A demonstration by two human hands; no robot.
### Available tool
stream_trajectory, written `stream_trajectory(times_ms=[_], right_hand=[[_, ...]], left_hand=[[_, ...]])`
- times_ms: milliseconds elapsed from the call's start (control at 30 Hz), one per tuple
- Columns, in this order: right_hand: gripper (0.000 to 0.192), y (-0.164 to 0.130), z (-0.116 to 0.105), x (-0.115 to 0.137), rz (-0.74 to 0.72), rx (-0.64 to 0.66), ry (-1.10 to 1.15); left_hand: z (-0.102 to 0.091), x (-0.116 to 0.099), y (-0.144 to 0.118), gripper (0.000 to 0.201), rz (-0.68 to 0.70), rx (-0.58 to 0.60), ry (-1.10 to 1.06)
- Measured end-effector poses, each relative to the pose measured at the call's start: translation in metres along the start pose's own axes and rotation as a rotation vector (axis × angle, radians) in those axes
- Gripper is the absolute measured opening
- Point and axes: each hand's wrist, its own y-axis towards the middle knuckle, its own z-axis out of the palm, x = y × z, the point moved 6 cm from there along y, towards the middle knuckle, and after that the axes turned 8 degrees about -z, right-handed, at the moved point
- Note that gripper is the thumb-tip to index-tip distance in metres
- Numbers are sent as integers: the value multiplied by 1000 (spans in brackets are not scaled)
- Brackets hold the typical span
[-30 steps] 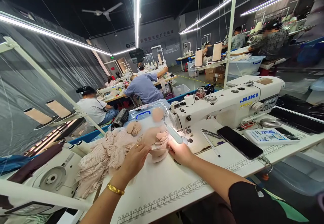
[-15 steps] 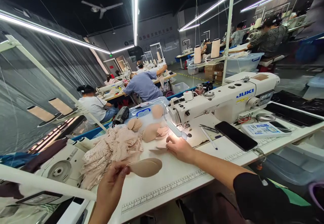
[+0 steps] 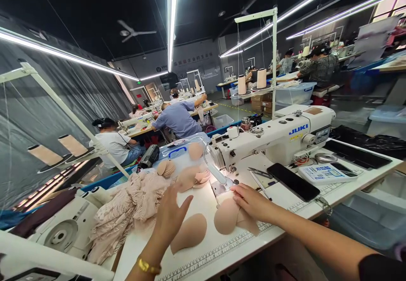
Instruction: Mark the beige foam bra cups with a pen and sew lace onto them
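Room: a sewing hall is seen, with a white tabletop (image 3: 222,247) under strip lights.
Left hand (image 3: 169,217): fingers are spread, nothing is gripped; it hovers over the left foam cup (image 3: 189,238) near the front edge.
Right hand (image 3: 252,200): laid flat, open, on the right foam cup (image 3: 226,221), just before the sewing machine (image 3: 272,139).
Risk: the left foam cup could be nudged off the front edge by a passing wrist; the lace pile (image 3: 127,213) could be snagged.
Change: half a second ago one cup was pinched in the left hand; now it is released, and a second cup lies under the right hand.

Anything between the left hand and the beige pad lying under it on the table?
Nothing visible. The left hand hovers open just above the left pad, partly covering its near edge. The right hand rests on the other pad, apart from it.
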Motion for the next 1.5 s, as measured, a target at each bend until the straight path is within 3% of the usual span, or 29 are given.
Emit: stream_trajectory(times_ms=[100, 167, 233, 300, 433, 567, 700, 800, 933, 1167, 1367, 1500], right_hand=[[32, 0, 1, 12, -58, -58, -84], [30, -3, 3, 16, -85, -79, -79], [27, -6, 2, 17, -121, -102, -62], [25, -10, 0, 17, -162, -127, -48], [28, -16, -4, 25, -294, -172, -72], [63, -15, 8, 48, -487, -160, -163], [107, -8, 30, 68, -607, -106, -210], [105, -5, 39, 71, -585, -47, -135], [75, -5, 42, 60, -432, 47, -19], [35, -8, 32, 51, -277, 41, 154], [18, -6, 34, 41, -44, 36, 465], [8, -8, 22, 23, 31, -10, 369]], left_hand=[[41, -42, 38, 54, 112, 82, 125], [67, -55, 57, 56, 113, 111, 169], [86, -59, 69, 36, 118, 143, 203], [93, -56, 71, 12, 152, 176, 210], [68, -39, 51, 17, 241, 181, 149], [23, -22, 7, 16, 341, 201, 43], [-15, -31, -47, 23, 564, 212, -135], [-30, -38, -73, 38, 648, 198, -261], [-27, -28, -82, 36, 544, 182, -367], [-1, 0, -76, 20, 126, 260, -506], [11, 18, -76, 31, -189, 293, -603], [13, 35, -76, 36, -323, 242, -646]])
